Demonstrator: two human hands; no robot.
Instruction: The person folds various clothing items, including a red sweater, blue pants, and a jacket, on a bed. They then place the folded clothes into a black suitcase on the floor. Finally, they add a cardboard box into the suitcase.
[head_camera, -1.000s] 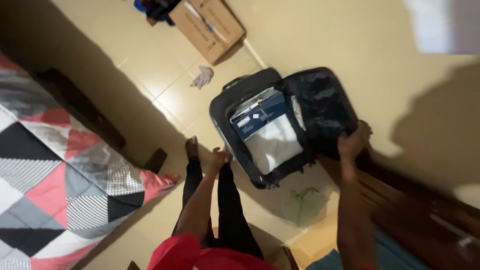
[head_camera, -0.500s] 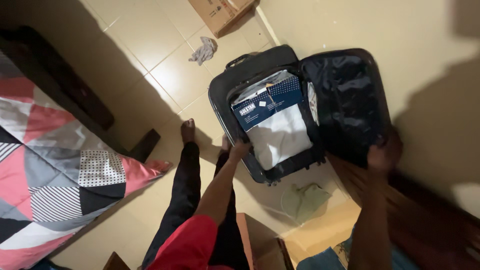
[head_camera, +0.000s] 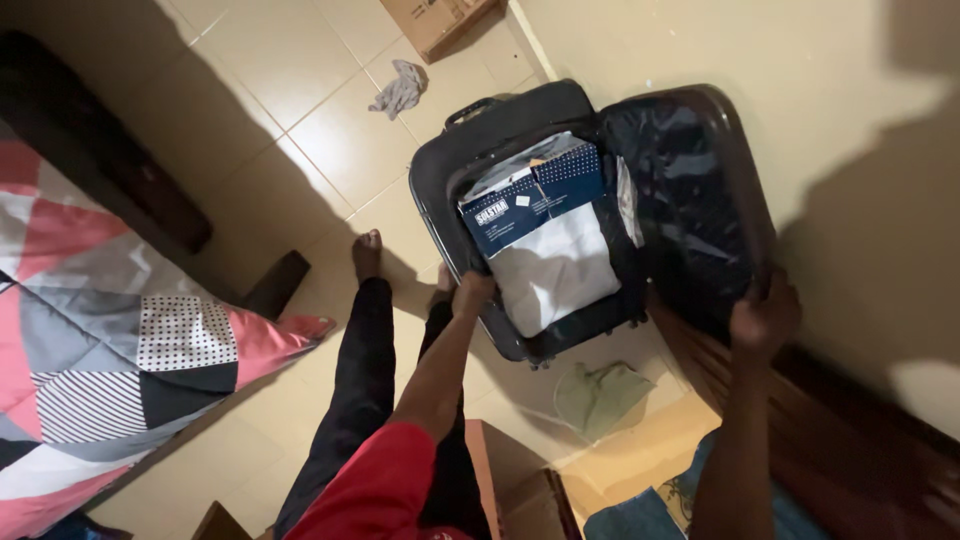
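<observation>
**Open suitcase, both hands on its edges**

Head view: compared with half a second ago, the dark suitcase (head_camera: 520, 140) sits higher in the frame, and the left hand (head_camera: 472, 293) has come to the near rim of the packed half, fingers curled over it. The right hand (head_camera: 765, 318) stays at the lower corner of the raised lid (head_camera: 690, 190), closed around its edge (the fingers themselves are in shadow). Inside, centre frame, lies a flat navy package (head_camera: 535, 200) with a white label patch, over a white folded bundle (head_camera: 555, 275). A brown cardboard box (head_camera: 440, 20) sits at the top edge, a grey rag (head_camera: 398, 90) below it.
</observation>
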